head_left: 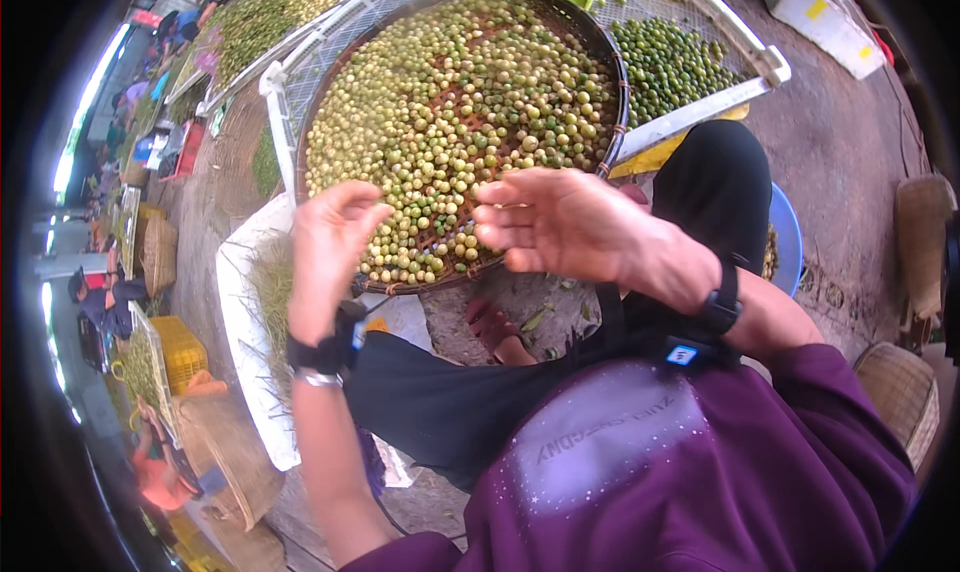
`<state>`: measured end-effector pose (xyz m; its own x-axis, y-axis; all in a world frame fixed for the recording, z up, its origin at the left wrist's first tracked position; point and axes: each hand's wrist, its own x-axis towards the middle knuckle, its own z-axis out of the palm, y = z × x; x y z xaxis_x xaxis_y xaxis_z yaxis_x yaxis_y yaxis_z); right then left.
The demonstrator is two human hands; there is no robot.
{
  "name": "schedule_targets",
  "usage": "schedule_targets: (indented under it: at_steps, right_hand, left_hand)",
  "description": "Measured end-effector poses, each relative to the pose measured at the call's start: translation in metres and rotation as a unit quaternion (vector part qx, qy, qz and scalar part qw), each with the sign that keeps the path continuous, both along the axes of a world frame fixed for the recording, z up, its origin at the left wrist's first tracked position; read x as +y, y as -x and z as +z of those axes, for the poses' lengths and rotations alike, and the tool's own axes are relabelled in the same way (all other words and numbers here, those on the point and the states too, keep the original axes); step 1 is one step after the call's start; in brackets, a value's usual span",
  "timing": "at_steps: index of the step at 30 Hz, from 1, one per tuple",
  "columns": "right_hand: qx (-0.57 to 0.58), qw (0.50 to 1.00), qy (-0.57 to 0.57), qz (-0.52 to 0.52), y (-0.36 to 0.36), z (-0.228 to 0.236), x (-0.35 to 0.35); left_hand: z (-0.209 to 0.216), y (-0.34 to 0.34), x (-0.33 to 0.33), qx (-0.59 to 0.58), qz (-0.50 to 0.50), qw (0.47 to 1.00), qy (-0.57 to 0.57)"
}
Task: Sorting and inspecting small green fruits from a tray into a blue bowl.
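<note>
Our right grip hung open, left grip half-curled, contents unclear; woven fruit tray sat just beyond both, presumably for reach.

I'm getting even, fairly bright light; blown-out strips far left, soft detail around them, fisheye bend, black corners.

White mesh rack, round woven tray atop, green fruits alongside
</note>
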<state>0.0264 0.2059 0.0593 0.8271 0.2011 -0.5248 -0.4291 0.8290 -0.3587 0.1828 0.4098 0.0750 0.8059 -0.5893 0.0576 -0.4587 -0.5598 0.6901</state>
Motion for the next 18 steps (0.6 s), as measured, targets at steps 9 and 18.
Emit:
schedule_targets:
  at_steps: [9,18]
  right_hand:
    - [-0.151,0.937,0.311,0.045,-0.019,-0.018,0.026]
    - [-0.172,0.933,0.313,-0.037,-0.024,-0.025,0.014]
  left_hand:
    - [-0.010,0.052,-0.031,0.248,0.007,0.943,0.222]
    - [-0.020,0.044,-0.048,0.328,-0.013,0.917,0.227]
